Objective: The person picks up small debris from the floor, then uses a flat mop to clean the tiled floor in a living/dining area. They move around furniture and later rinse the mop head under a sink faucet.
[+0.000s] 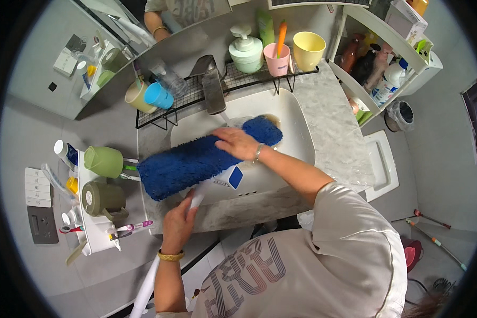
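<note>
A flat mop with a blue, shaggy pad (183, 163) lies across the white washbasin (298, 119), its left end over the stone-look counter. My right hand (236, 143) rests on top of the pad towards its right end, thumb and fingers apart. In my left hand (179, 226) is the white mop handle (146, 284), gripped just below the pad. A white and blue plastic part (232, 177) shows beside the pad over the basin. From the dark faucet (212, 87), water runs down behind the pad. Brownish water shows around the pad's right end.
Behind the basin, a black wire rack (194, 95) carries cups, a pump bottle (246, 49) and a pink cup (277, 59). Left, a white wall shelf (99, 238) holds green cups and toothbrushes. A corner shelf (381, 35) with bottles stands right, above a lined bin (399, 115).
</note>
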`<state>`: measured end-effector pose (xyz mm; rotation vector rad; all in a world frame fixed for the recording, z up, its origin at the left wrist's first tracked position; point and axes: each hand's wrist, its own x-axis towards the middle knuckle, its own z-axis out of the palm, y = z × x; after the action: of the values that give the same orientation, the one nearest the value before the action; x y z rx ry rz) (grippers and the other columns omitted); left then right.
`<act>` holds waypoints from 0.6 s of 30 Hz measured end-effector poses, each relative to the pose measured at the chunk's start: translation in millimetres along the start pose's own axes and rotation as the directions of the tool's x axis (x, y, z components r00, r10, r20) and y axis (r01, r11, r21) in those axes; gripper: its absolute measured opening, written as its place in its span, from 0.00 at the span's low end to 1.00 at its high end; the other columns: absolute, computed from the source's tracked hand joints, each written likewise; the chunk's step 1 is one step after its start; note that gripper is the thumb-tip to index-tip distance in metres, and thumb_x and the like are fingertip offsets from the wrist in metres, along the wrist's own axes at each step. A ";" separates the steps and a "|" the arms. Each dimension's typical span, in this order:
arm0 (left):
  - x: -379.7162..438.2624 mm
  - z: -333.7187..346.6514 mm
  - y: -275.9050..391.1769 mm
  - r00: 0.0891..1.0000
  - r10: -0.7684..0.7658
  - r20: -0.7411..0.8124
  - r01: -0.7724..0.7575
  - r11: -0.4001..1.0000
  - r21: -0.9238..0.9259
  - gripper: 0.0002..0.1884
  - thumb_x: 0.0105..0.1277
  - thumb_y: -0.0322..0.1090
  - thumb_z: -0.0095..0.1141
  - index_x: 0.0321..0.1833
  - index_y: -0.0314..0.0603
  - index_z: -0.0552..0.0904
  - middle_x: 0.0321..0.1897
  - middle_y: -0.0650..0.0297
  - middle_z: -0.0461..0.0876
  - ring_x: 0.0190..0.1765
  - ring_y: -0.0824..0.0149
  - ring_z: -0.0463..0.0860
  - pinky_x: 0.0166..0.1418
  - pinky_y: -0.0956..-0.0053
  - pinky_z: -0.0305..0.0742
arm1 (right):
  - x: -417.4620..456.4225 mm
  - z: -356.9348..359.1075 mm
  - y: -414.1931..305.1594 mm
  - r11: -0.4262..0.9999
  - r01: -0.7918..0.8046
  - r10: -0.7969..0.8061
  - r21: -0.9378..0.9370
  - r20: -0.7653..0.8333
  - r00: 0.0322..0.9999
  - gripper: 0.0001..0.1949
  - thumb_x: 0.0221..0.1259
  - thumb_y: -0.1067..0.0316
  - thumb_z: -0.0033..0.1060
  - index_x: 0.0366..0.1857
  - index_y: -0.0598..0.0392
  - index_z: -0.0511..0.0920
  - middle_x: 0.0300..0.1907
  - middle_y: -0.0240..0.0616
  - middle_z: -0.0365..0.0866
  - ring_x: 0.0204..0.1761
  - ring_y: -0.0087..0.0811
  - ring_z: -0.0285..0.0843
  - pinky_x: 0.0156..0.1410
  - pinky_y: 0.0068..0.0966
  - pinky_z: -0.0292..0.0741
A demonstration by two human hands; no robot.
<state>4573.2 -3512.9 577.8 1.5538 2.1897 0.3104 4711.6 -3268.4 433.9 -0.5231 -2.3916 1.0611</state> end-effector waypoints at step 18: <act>-11.4 30.7 -26.0 0.986 0.073 -0.149 -0.085 0.994 -0.075 0.25 0.64 0.35 0.53 0.65 0.51 0.70 0.43 0.47 0.81 0.44 0.45 0.80 0.49 0.59 0.73 | -9.7 52.1 -40.0 0.805 -0.571 0.488 -0.161 -0.367 0.792 0.23 0.64 0.52 0.43 0.57 0.55 0.70 0.64 0.44 0.64 0.67 0.44 0.57 0.66 0.56 0.53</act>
<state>4569.0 -3534.6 542.3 1.6215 2.1974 0.5474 4684.6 -3328.9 431.1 -1.4274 -2.1496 0.7820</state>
